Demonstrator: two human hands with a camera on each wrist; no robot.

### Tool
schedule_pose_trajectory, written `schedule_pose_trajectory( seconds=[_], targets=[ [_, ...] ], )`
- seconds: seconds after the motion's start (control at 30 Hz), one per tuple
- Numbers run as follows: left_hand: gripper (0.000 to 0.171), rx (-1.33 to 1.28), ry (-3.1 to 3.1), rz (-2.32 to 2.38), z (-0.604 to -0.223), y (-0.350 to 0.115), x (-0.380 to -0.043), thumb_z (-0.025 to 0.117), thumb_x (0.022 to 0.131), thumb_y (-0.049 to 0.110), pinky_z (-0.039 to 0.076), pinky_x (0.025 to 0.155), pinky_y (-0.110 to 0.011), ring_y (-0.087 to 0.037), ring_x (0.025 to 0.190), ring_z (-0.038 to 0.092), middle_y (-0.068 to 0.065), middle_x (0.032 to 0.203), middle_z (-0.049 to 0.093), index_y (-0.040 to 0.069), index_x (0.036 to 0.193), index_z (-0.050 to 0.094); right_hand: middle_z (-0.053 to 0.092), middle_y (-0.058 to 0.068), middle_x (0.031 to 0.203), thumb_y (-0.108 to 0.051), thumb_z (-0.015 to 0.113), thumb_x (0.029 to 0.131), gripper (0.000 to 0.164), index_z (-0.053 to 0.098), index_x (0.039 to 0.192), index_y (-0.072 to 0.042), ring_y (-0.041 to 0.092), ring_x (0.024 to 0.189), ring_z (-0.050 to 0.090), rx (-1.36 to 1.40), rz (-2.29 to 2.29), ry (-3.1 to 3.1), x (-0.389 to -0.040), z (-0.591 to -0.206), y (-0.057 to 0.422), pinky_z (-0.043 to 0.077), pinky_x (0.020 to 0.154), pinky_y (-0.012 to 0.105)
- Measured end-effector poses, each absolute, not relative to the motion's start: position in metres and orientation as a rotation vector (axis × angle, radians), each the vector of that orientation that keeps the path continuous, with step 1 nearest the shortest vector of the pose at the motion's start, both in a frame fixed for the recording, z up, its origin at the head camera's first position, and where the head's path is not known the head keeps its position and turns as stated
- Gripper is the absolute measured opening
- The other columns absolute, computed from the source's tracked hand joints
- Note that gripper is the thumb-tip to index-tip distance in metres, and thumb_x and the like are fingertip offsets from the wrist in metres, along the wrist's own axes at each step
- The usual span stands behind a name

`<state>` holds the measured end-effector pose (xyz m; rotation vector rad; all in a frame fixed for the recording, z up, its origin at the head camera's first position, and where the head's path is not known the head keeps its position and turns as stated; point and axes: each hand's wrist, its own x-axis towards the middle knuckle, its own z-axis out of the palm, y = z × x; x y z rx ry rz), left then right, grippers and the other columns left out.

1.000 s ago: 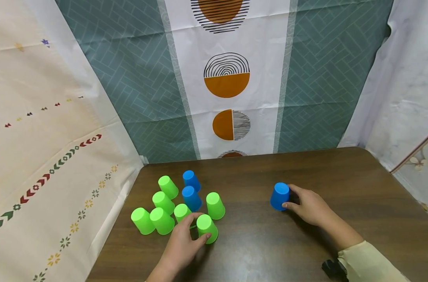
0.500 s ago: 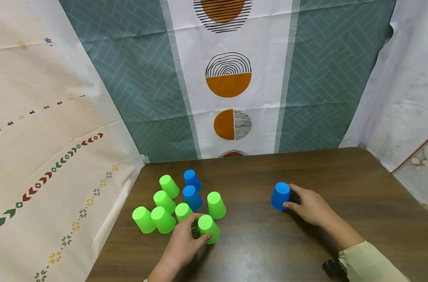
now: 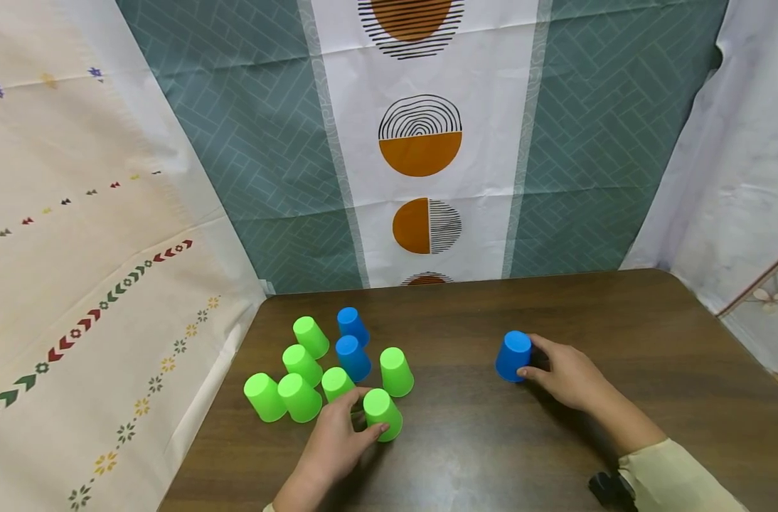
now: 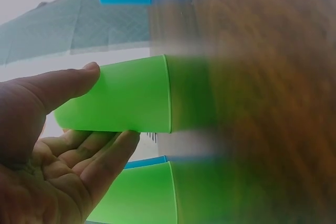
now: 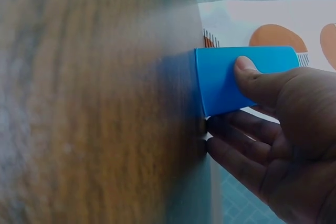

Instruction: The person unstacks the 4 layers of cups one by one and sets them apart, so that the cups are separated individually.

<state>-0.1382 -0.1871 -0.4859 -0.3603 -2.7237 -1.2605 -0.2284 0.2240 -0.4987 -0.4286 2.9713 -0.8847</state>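
Near the front of the table my left hand (image 3: 335, 442) grips an upside-down green plastic cup (image 3: 381, 412), thumb on one side and fingers on the other. In the left wrist view that cup (image 4: 131, 95) stands rim down at the tabletop. My right hand (image 3: 569, 378) holds an upside-down blue cup (image 3: 512, 357) at the right, its thumb (image 5: 245, 65) against the cup's side in the right wrist view. Just beyond my left fingers stand a green cup (image 3: 336, 382), partly hidden by the hand, and another green cup (image 3: 397, 372).
More upside-down green cups (image 3: 299, 398) cluster at the left of the brown wooden table (image 3: 453, 455). Two blue cups (image 3: 353, 358) stand among them, one behind the other. Patterned cloth (image 3: 421, 142) hangs behind the table's back edge, and pale cloth (image 3: 139, 320) hangs at the left.
The head view has shifted slightly, moving the whole scene a little to the right in it. Both hands keep the same cups in the same places.
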Motion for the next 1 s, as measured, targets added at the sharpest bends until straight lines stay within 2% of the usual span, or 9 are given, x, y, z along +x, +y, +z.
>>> schedule_pose_trajectory(
  seconds=[0.27, 0.5, 0.7, 1.0],
  targets=[
    [0.044, -0.378, -2.722, -1.246, -0.485, -0.19, -0.139, 0.091, 0.083, 0.023, 0.058, 0.094, -0.046, -0.019, 0.108, 0.069, 0.003, 0.114, 0.074, 0.011, 0.121, 0.071, 0.068, 0.021, 0.132, -0.032, 0.079, 0.096, 0.068, 0.051, 0.149, 0.0, 0.043, 0.119, 0.066, -0.47, -1.028, 2.913, -0.227, -0.493, 0.22, 0.053, 0.096, 0.066],
    [0.044, -0.4, -2.729, -1.22, -0.486, -0.19, -0.139, 0.091, 0.083, 0.022, 0.059, 0.093, -0.044, -0.019, 0.106, 0.069, 0.002, 0.113, 0.074, 0.01, 0.12, 0.071, 0.068, 0.018, 0.133, -0.034, 0.079, 0.096, 0.07, 0.05, 0.151, -0.002, 0.038, 0.113, 0.07, -0.473, -1.114, 2.888, -0.214, -0.49, 0.212, 0.059, 0.091, 0.058],
    [0.044, -0.388, -2.747, -1.22, -0.486, -0.19, -0.138, 0.091, 0.083, 0.023, 0.059, 0.092, -0.041, -0.018, 0.106, 0.069, 0.004, 0.113, 0.073, 0.011, 0.12, 0.071, 0.07, 0.01, 0.13, -0.032, 0.081, 0.094, 0.066, 0.054, 0.149, -0.009, 0.03, 0.11, 0.072, -0.517, -1.168, 2.868, -0.2, -0.489, 0.198, 0.06, 0.088, 0.055],
    [0.044, -0.42, -2.725, -1.198, -0.487, -0.192, -0.139, 0.092, 0.083, 0.024, 0.059, 0.091, -0.041, -0.017, 0.103, 0.069, 0.005, 0.112, 0.074, 0.011, 0.12, 0.071, 0.072, 0.0, 0.125, -0.038, 0.084, 0.09, 0.067, 0.057, 0.147, -0.016, 0.02, 0.103, 0.072, -0.549, -1.214, 2.829, -0.184, -0.481, 0.164, 0.062, 0.077, 0.037]
  ],
)
